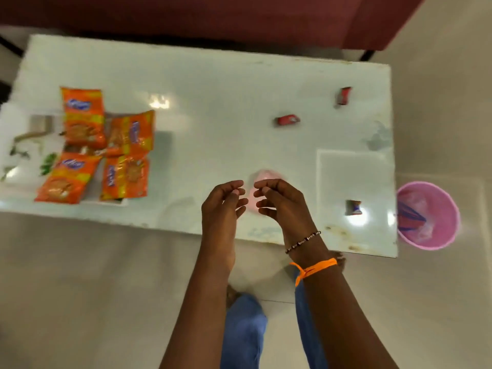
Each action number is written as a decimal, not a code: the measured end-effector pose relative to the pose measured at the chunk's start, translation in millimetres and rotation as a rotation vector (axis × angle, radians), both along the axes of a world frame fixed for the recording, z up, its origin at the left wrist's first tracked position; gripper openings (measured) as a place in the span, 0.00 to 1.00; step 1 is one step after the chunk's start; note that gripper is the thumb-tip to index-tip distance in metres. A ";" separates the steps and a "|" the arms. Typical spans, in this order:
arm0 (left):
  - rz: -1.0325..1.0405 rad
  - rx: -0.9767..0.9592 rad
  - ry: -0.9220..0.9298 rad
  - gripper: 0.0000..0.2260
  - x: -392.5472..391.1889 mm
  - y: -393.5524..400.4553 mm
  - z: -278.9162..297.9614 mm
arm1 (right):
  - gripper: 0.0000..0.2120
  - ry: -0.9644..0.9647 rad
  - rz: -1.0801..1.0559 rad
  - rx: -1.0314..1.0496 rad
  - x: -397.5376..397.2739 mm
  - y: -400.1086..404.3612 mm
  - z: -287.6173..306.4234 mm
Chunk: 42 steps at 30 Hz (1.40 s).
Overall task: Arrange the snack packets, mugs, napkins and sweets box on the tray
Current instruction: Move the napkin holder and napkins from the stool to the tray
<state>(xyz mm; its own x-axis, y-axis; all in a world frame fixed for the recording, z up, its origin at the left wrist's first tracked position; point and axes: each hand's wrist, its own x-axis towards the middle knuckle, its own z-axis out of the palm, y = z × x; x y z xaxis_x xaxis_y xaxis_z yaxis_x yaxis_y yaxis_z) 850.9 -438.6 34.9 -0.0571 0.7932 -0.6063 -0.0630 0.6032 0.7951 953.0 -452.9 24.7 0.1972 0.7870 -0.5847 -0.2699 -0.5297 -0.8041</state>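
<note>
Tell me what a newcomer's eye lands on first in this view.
First the two hands, left hand and right hand, fingers curled toward each other over a blurred pink object near the table's front edge; whether they hold it is unclear. Next the four orange snack packets clustered on the tray at the table's left end. Then the pink bin on the floor beside the table's right end.

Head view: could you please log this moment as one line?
left hand and right hand: around pink object | four snack packets: on tray
</note>
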 end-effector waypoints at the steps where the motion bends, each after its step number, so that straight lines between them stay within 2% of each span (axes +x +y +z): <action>1: 0.041 0.007 0.008 0.11 -27.3 0.0 1.5 | 0.09 0.005 0.038 0.005 -27.0 4.2 2.4; 10: 0.365 0.045 0.040 0.08 -210.0 26.4 16.3 | 0.10 0.012 0.289 0.065 -206.3 60.4 25.2; 14: 0.399 0.074 0.047 0.10 -270.4 59.9 15.8 | 0.09 0.030 0.325 0.081 -272.7 102.1 25.4; 19: 0.429 0.089 0.074 0.08 -333.4 111.7 11.4 | 0.11 0.057 0.343 0.078 -339.7 159.0 19.1; 29: 0.569 0.110 0.132 0.12 -475.4 175.2 -3.2 | 0.11 0.029 0.427 -0.007 -474.7 222.9 5.4; 31: 0.606 0.108 0.147 0.12 -505.5 185.3 -6.0 | 0.13 0.019 0.468 -0.008 -504.8 231.5 4.1; 35: 0.645 0.091 0.141 0.12 -563.1 204.0 -11.6 | 0.10 -0.027 0.544 0.021 -564.6 252.4 4.1; 42: 0.713 0.099 0.171 0.12 -677.7 243.9 -17.7 | 0.09 -0.094 0.534 -0.039 -675.0 298.6 -12.0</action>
<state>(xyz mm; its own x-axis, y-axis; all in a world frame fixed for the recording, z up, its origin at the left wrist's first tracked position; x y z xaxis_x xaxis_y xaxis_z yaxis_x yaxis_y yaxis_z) 173.2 -194.6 17.2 -0.6661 0.5788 -0.4705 -0.2830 0.3875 0.8774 277.9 -154.3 12.8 -0.1708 0.7701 -0.6147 0.1173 -0.6035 -0.7887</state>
